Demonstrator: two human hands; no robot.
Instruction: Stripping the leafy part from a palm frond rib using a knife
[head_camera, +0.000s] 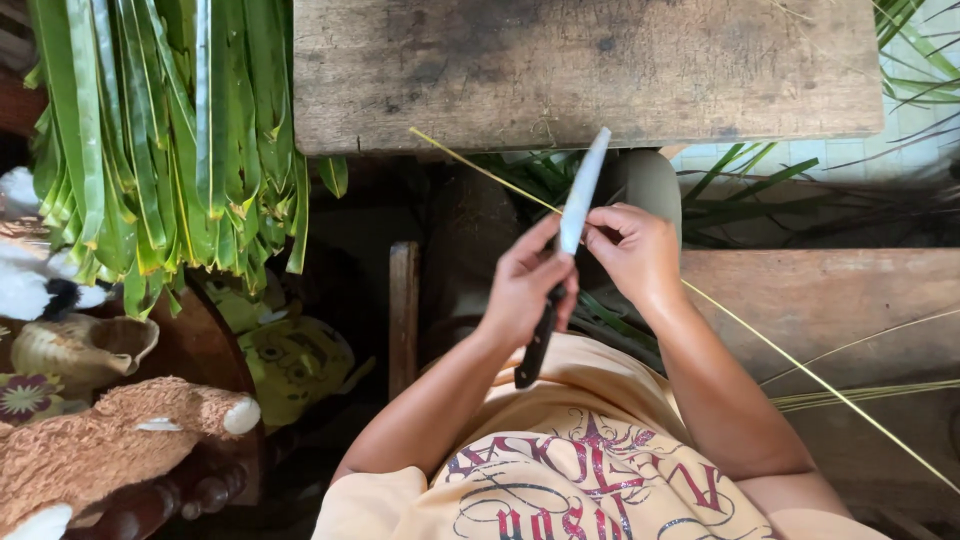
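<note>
Both hands meet at the centre of the frame, just above the person's lap. Left hand (525, 285) is wrapped in a fist around the dark handle of a knife (572, 225), handle pointing down toward the yellow shirt (560, 470), pale blade rising up and slightly right toward the lower edge of the wooden bench (590, 70) at the top. Right hand (635, 250) sits touching the blade's right side, thumb and fingertips pinched together on a thin yellowish leaf strip (780, 345).

Now the strip: it runs long and straight on a diagonal, from the upper left near the bench edge, through the pinch at the blade, and away to the lower right of the frame, over the wooden plank (850, 290) beside the person's right arm. So blade and strip cross at the hands, the knife standing near upright, the strip slanting across it. The right hand is the one on the strip; the left only has the knife.

Around them: a thick bundle of green leaves (165, 140) hangs in the upper left, more loose strips lie at the right edge, and a brown plush toy (120, 440) sits in the lower left, well apart from the hands.
</note>
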